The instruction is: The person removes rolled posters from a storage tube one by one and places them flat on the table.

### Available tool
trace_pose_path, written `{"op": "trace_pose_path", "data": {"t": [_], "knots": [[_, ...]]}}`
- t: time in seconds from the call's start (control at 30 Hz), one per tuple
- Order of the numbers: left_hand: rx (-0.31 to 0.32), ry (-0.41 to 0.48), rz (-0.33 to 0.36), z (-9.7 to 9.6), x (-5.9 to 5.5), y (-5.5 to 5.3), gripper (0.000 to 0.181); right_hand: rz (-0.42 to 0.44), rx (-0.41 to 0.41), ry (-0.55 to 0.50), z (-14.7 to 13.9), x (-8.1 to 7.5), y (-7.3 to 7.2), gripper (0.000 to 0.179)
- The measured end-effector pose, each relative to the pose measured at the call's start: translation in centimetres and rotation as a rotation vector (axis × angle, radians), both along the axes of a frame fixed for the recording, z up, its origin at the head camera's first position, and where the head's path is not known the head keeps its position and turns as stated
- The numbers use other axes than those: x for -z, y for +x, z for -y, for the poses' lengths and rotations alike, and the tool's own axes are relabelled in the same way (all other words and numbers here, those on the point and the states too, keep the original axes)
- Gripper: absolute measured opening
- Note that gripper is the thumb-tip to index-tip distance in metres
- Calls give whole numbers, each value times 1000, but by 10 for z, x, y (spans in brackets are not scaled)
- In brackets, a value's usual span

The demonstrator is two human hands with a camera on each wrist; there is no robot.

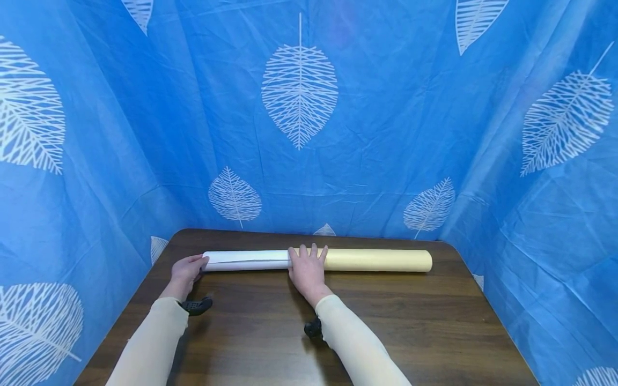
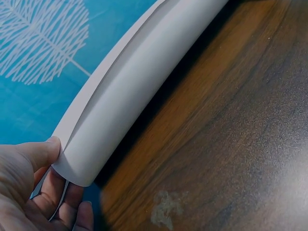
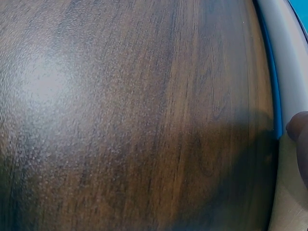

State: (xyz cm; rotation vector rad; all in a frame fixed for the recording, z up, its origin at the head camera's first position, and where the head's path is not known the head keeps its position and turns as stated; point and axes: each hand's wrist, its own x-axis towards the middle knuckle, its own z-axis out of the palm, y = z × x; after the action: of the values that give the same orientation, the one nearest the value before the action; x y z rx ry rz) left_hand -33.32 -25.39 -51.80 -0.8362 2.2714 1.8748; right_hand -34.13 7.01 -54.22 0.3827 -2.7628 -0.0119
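Observation:
A white rolled sheet lies across the back of the table, its loose long edge showing as a dark line along the top. My left hand pinches its left end; in the left wrist view the thumb presses the outside and the fingers reach into the open end. My right hand rests on top with fingers spread, where the white sheet meets a pale yellow roll. From the right wrist, only a fingertip shows at that seam, with a thin blue edge below the white sheet.
The dark wood-grain table is bounded by a blue curtain with white leaf prints at the back and both sides. A black wrist device hangs beneath the left sleeve and another beneath the right.

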Motion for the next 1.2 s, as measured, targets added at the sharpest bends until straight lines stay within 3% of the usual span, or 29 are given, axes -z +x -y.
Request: {"op": "trace_pose_path", "data": {"t": [0.4,1.2], "knots": [[15,-14,-20,4,-1,3,56,-18,3,-14,1,2,-1,55],[-29,-16,-14,19,-4,9,58,15,11,-2,1,1,0,56]]}}
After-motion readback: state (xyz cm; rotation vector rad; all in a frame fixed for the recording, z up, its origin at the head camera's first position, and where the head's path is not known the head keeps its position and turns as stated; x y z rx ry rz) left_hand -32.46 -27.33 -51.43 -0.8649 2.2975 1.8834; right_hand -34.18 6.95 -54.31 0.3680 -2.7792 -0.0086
